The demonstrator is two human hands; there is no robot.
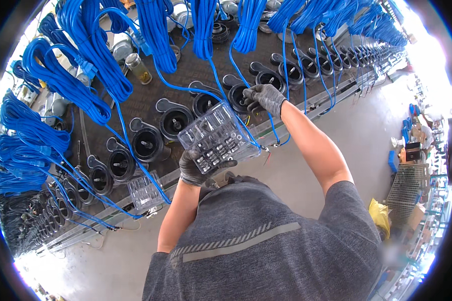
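My left hand point(195, 170), in a dark grey glove, grips the near edge of a clear plastic compartment tray point(213, 120). Small silvery cylindrical metal parts point(221, 150) fill several of its near compartments; the far ones look bare. My right hand point(266, 98), gloved too, reaches over a round black housing point(237, 95) with its fingers bent and pinched at the opening. Whatever sits between those fingertips is too small to make out. To the left stands another black housing point(176, 123), with a metal shaft upright in its middle.
Black housings line the bench point(150, 93) in a long row. Bundled blue cables point(155, 35) hang above, their leads draping across the row. A second clear tray point(144, 190) rests at the bench edge. A jar point(138, 68) stands farther back; a wire crate point(407, 193) is at right.
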